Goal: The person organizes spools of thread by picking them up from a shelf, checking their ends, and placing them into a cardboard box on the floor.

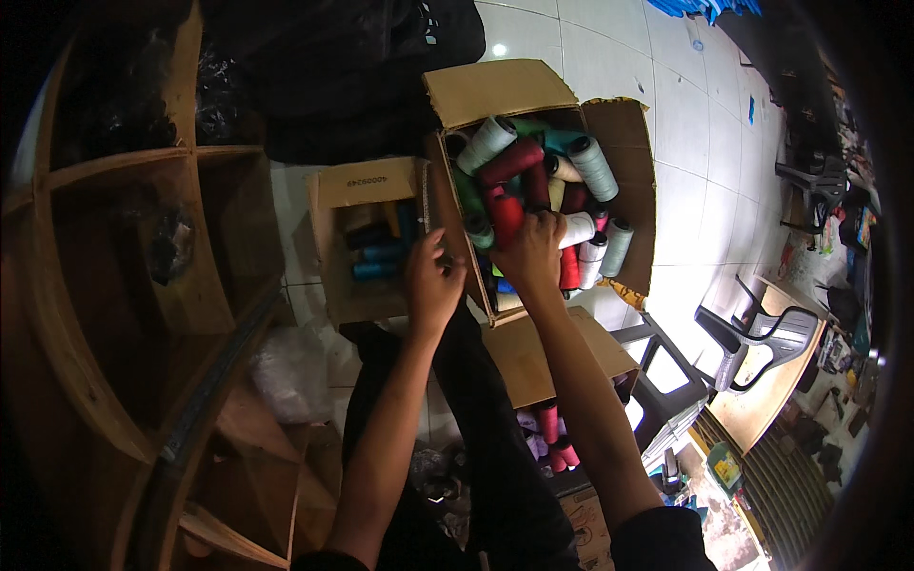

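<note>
A large open cardboard box (617, 205) holds many cones of sewing thread in white, red, maroon, green and pale grey. My right hand (533, 249) reaches into it, fingers bent down around the lower end of a red thread cone (506, 217). Right beside those fingers lies a white thread cone (577, 229). My left hand (436, 284) hovers between this box and a smaller cardboard box (367, 181), its fingers loosely curled but apart, with nothing visible in them. Inside the smaller box lie several blue thread cones (381, 252) and some darker ones.
Wooden shelving (190, 190) stands along the left. Below the large box, another carton (533, 362) holds pink and red thread cones (552, 433). On the right are a grey plastic stool (666, 381) and a dark chair (762, 347). Black bags (371, 86) lie at the far side.
</note>
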